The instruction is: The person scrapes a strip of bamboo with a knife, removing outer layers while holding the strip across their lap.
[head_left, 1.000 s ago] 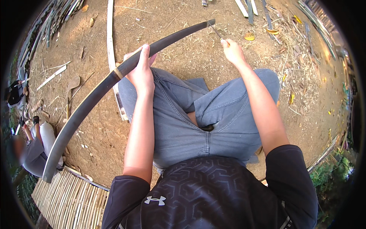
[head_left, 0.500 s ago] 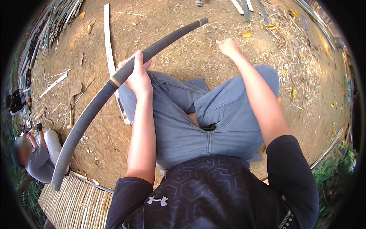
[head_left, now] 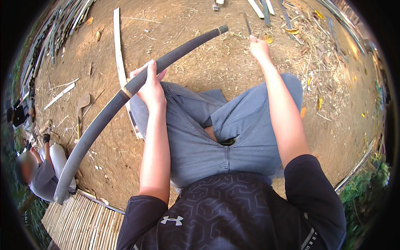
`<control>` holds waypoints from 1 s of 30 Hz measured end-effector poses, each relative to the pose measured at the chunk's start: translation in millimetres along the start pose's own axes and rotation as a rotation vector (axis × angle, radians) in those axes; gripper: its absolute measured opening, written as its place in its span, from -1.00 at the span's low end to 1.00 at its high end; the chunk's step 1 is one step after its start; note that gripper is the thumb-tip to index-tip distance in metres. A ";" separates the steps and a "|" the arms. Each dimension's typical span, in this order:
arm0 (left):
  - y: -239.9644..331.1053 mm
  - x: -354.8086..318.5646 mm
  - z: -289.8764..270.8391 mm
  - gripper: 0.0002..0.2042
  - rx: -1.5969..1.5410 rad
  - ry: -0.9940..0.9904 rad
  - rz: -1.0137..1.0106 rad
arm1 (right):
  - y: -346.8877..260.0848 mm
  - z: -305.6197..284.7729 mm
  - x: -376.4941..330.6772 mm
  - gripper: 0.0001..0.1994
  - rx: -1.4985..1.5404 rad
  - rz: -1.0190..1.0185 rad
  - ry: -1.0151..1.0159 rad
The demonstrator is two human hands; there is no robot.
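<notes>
A long, dark split bamboo piece [head_left: 100,116] with pale node rings runs diagonally over my left thigh. My left hand [head_left: 152,92] is closed around it just above the middle node, thumb lying along its face. One end points to the far middle of the ground, the other down to the near left. My right hand [head_left: 260,49] is out beyond my right knee, its fingers closed on the handle of a knife [head_left: 248,25]. The knife's narrow dark blade points away from me and stands apart from the bamboo's far end.
Beside my left leg lies a long pale bamboo strip [head_left: 118,50]. A trowel-shaped tool [head_left: 83,102] and small scraps are farther left. A person [head_left: 41,175] sits by a bamboo-slat platform [head_left: 83,223]. Bamboo piles [head_left: 62,25] edge the far left; shavings [head_left: 308,62] litter the right.
My right hand has moved slightly right, and the knife's blade now shows pointing away. The bamboo's far end has dipped a little; my left hand keeps its grip.
</notes>
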State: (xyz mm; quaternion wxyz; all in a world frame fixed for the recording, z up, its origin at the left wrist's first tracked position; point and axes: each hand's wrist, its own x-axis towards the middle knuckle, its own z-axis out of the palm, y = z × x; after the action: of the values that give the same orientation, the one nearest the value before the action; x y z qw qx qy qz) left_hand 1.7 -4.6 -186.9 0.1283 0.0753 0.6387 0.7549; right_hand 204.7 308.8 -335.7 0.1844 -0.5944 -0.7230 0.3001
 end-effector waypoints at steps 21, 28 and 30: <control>-5.9 2.5 -7.4 -0.73 0.070 0.015 0.024 | -44.6 51.2 -51.0 -0.58 0.300 0.609 -0.865; -0.7 0.4 -8.7 -0.70 0.052 0.084 0.095 | -42.6 47.0 -40.2 -0.51 0.334 0.615 -0.323; -1.0 1.3 -9.4 -0.70 0.052 0.078 0.100 | -51.5 42.3 -39.9 -0.45 0.151 0.497 -0.255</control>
State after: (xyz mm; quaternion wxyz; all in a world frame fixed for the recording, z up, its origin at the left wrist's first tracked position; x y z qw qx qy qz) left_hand -2.0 -12.9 -189.6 0.0635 0.0810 0.6579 0.7460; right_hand 148.8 255.1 -330.2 0.0566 -0.6954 -0.5480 0.4615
